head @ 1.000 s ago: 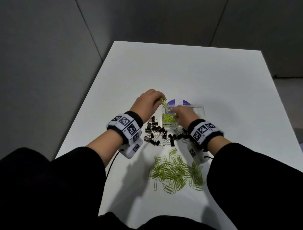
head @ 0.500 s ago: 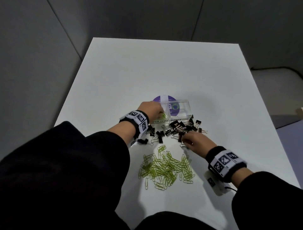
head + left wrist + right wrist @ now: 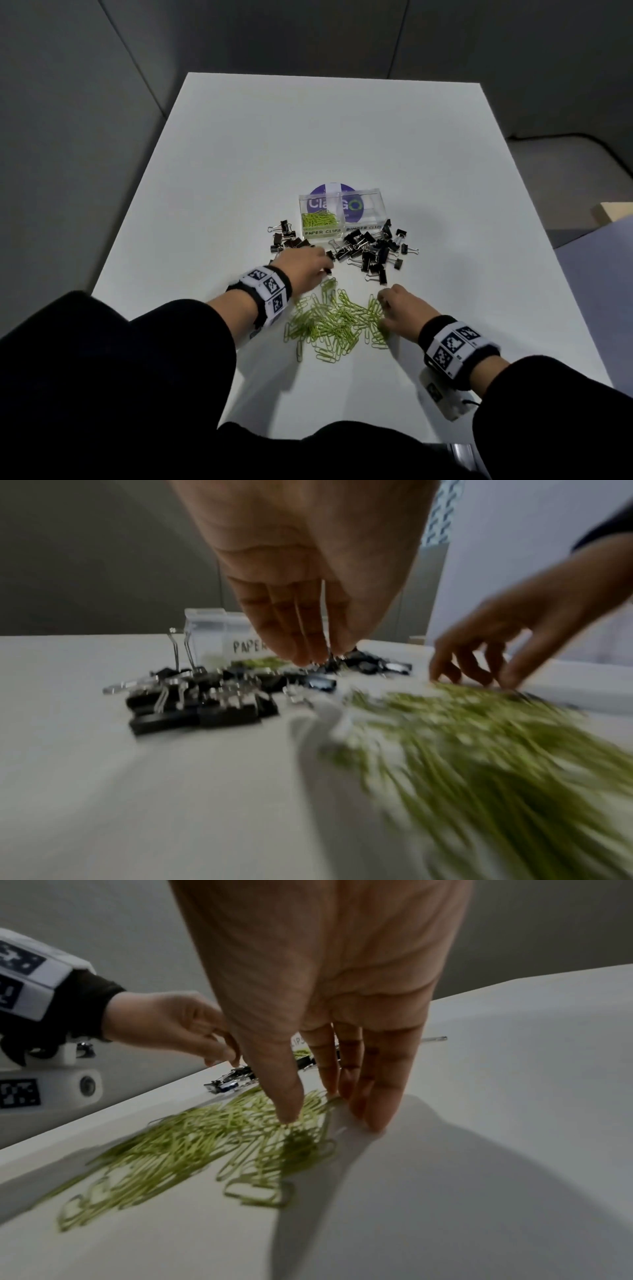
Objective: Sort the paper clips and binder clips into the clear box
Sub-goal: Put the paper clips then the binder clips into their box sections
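A white table fills most of the head view, with grey walls behind it. At its near edge the person's two dark sleeves reach in, each wrist wearing a band of black-and-white markers.

The pile of green paper clips lies spread between the two hands. The right hand sits at the pile's right edge: the right wrist view shows its fingers straight and pointing down, tips touching the table and the clips, nothing gripped. The left hand is over the gap between the green pile and the black binder clips; its fingers hang fairly straight and close together, tips just above the binder clips, and appear to hold nothing (that view is blurred).

The clear box stands just behind the binder clips, which lie in two clusters along its front. Its left compartment, labelled PAPER CLIPS, holds a small heap of green clips; the right compartment's label is partly hidden.
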The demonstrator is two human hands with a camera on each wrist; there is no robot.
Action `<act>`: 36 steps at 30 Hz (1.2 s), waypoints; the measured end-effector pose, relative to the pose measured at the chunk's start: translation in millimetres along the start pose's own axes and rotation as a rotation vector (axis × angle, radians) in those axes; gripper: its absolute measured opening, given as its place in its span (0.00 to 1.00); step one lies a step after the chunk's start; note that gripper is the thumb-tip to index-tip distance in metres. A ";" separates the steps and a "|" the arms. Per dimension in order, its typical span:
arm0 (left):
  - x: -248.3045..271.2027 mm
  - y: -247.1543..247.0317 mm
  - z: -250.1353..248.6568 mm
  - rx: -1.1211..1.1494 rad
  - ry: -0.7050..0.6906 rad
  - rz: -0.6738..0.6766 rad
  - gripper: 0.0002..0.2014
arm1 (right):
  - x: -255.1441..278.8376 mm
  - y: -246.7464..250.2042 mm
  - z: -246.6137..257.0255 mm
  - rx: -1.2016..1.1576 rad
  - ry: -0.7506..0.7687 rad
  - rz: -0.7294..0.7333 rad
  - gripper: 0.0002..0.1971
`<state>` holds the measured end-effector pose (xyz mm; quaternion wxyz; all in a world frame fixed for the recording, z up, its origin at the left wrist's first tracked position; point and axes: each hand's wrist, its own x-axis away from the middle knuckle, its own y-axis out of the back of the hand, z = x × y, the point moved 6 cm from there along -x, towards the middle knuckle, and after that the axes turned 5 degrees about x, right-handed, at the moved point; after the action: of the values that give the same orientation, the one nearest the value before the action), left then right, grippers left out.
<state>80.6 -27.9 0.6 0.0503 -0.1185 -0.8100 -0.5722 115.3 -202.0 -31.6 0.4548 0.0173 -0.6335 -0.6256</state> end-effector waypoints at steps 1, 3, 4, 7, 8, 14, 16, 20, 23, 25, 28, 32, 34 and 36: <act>7.1 -10.3 -2.7 -0.013 -0.018 0.017 0.18 | 0.9 -2.1 3.6 -0.003 0.011 -0.015 0.19; 17.4 -28.6 -7.9 -0.057 -0.046 0.057 0.21 | 1.9 -4.6 12.5 -0.006 0.049 -0.029 0.18; 20.7 -36.9 -9.6 -0.080 -0.042 0.094 0.23 | 2.3 -5.9 17.3 -0.004 0.073 -0.021 0.17; 27.9 -53.7 -11.5 -0.113 -0.009 0.189 0.27 | 4.3 -7.8 26.4 0.012 0.139 0.008 0.17; 29.9 -55.1 -12.5 -0.111 -0.014 0.190 0.28 | 5.8 -6.8 26.6 0.027 0.148 0.007 0.20; 54.2 -46.8 -4.4 -0.041 -0.001 0.150 0.36 | 20.3 -11.8 -2.3 0.052 0.014 0.048 0.34; 65.5 -49.4 6.0 -0.019 0.069 0.187 0.41 | 22.4 -18.5 -7.2 0.035 -0.021 0.045 0.30; 77.3 -60.3 11.7 0.066 0.141 0.256 0.42 | 20.2 -23.3 5.2 -0.022 0.010 -0.008 0.20; 71.7 -62.7 4.7 0.156 0.148 0.222 0.34 | 13.9 -21.4 20.9 -0.052 0.046 -0.051 0.15; 66.7 -62.7 -1.1 0.201 0.150 0.197 0.30 | 8.4 -20.5 29.4 -0.045 0.067 -0.049 0.14; 63.4 -58.4 -6.9 0.211 0.145 0.172 0.31 | 4.6 -16.1 34.9 -0.007 0.101 -0.056 0.20; 73.8 -52.8 0.9 0.105 0.185 0.157 0.40 | 10.2 -14.3 25.9 0.017 0.061 -0.040 0.52; 80.2 -56.3 7.0 0.105 0.245 0.190 0.40 | 11.2 -17.7 26.3 0.060 0.046 -0.006 0.56; 80.7 -59.3 7.4 0.177 0.282 0.189 0.36 | 6.8 -19.8 31.4 0.040 0.054 -0.010 0.53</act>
<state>-11.9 -29.0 -38.7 0.2269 -0.1081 -0.8273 -0.5024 81.7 -185.9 -37.6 0.4682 0.0464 -0.6332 -0.6145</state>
